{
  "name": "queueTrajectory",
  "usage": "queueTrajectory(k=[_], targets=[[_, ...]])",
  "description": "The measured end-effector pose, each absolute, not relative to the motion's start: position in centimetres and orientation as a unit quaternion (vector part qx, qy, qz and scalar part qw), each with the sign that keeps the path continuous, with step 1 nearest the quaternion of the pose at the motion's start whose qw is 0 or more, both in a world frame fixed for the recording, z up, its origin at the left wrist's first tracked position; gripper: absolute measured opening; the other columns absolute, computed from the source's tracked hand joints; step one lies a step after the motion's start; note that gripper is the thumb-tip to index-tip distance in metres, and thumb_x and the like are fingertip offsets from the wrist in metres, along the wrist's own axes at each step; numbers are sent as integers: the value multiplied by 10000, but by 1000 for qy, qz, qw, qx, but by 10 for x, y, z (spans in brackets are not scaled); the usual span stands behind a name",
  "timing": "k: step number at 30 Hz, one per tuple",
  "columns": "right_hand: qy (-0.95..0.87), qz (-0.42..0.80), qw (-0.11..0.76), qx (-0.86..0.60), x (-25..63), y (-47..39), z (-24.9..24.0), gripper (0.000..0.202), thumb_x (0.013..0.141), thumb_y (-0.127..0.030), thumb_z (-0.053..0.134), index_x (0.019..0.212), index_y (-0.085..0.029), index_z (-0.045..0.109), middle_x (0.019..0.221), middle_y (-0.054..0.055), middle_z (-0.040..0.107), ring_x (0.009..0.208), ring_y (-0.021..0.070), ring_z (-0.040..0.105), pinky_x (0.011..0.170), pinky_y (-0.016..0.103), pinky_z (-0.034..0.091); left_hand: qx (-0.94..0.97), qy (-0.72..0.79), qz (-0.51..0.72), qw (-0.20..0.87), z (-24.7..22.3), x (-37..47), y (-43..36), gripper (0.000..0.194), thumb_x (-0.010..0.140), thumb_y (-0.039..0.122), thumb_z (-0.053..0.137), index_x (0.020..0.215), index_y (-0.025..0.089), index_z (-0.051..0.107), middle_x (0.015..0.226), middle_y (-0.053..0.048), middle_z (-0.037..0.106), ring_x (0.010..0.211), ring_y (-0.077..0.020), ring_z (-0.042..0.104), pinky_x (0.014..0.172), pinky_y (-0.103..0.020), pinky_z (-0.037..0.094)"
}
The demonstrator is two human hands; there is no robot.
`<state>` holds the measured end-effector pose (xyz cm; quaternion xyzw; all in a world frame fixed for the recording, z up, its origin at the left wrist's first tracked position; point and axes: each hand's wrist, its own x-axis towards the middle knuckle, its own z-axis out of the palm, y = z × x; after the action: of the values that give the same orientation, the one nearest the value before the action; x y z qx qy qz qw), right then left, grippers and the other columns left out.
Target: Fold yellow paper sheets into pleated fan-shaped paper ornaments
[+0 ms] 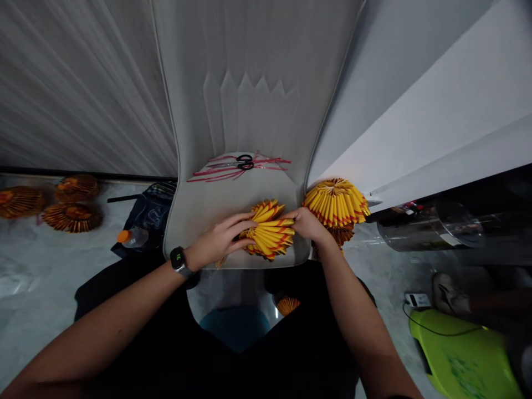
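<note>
On the front of a grey chair seat (216,205) rests a yellow pleated paper rosette (272,238) with red-orange edging. My left hand (233,233) grips its left side, fingers laid over the folds and thumb below. The fingers of my right hand (305,221) pinch the tips of the pleats on its right side. Behind it on the seat lie black-handled scissors (245,162) across a bunch of pink-red strips (208,176). Just right of the seat, a larger yellow pleated paper rosette (336,202) sits on top of others.
Several gold pleated rosettes (72,218) lie on the floor at left. Nearby are a dark bag (153,208) and an orange-capped bottle (135,238). At right are a clear cylindrical container (432,227), a green stool (461,349) and another person's shoe (449,293).
</note>
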<state>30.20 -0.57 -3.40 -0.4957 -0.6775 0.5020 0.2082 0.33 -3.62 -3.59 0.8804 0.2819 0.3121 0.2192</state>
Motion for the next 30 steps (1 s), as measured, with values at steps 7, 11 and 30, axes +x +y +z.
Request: queueTrajectory(k=[7, 11, 30], targets=[[-642, 552, 241, -476, 301, -3, -41, 354, 650, -197, 635, 946, -182, 828, 906, 40, 806, 864, 248, 752, 820, 354, 596, 871, 279, 324, 242, -31, 2, -35, 407, 968, 406, 614, 1317, 200, 571, 1412, -139, 588, 1283, -239, 616, 1083, -438, 538], [-635, 549, 240, -488, 304, -3, -44, 337, 670, -200, 638, 945, -175, 832, 906, 53, 806, 862, 255, 749, 824, 365, 597, 865, 281, 324, 259, -33, 1, -35, 425, 965, 409, 618, 1334, 208, 554, 1411, -132, 591, 1304, -235, 600, 1098, -447, 523], [-641, 424, 381, -514, 318, -2, -39, 296, 784, -252, 686, 1068, -210, 756, 1032, 63, 784, 956, 195, 734, 928, 353, 568, 870, 279, 315, 257, -30, 2, -36, 412, 962, 412, 622, 1304, 189, 567, 1398, -129, 609, 1277, -226, 619, 1089, -410, 529]])
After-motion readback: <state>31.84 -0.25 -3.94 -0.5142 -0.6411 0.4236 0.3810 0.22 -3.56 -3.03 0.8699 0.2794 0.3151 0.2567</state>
